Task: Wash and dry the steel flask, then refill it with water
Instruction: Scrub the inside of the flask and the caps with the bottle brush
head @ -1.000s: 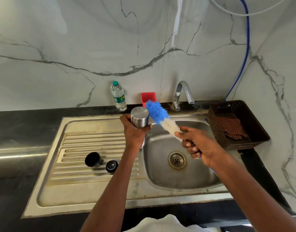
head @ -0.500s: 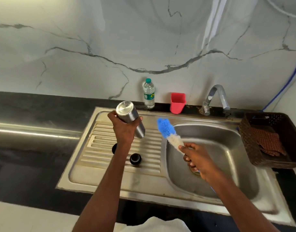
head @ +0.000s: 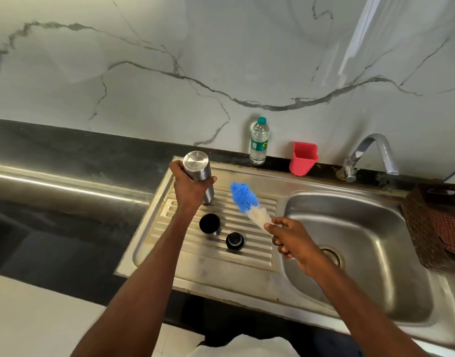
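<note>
My left hand (head: 191, 189) grips the steel flask (head: 198, 168) upside down, its flat base up, over the ribbed drainboard (head: 252, 243) at its far left. My right hand (head: 294, 240) holds a bottle brush (head: 248, 203) with a blue and white bristle head that points up and left, apart from the flask. A black cup lid (head: 209, 224) and a black stopper (head: 234, 240) stand on the drainboard just below the flask. The tap (head: 370, 153) is at the back right, and no water runs from it.
The steel sink basin (head: 363, 228) lies to the right with its drain partly behind my right wrist. A plastic water bottle (head: 259, 141) and a red holder (head: 303, 158) stand against the marble wall. A brown basket (head: 414, 215) with a cloth sits far right. Black counter (head: 66, 163) stretches left.
My left hand has carried the inverted flask from the basin's edge leftward over the drainboard. My right hand with the brush followed left. The view swung left too.
</note>
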Tool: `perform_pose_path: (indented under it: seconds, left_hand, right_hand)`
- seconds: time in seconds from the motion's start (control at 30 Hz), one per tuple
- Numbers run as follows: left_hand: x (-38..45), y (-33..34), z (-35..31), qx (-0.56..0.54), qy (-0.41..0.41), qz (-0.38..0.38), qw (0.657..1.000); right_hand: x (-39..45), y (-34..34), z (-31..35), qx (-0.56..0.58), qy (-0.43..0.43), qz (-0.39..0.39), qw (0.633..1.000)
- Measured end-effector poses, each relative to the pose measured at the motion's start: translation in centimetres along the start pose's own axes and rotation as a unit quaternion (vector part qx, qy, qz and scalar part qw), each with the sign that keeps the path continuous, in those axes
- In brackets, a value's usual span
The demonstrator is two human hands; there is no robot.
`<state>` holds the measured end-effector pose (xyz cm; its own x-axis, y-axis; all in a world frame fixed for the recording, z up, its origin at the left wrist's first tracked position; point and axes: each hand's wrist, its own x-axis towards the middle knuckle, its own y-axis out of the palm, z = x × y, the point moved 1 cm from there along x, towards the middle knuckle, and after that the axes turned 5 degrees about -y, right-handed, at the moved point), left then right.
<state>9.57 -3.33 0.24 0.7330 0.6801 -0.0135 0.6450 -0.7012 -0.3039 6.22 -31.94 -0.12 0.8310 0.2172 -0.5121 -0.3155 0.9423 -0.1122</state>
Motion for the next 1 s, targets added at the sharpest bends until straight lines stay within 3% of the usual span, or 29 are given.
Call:
perform_pose_path:
  seconds: [0.37,1.0]
  left_hand:
    - [0.5,0.4,0.3,0.018,0.002,0.011,1.000]
    - [-0.5,0.3,-0.2,0.012,-0.005,0.028,1.000]
  right_hand:
    - [1.1,0.9,0.2,-0.027,-0.003,-0.033,0.999]
    - [2.5,2.0,0.6,-0.028,-0.030,-0.013,0.999]
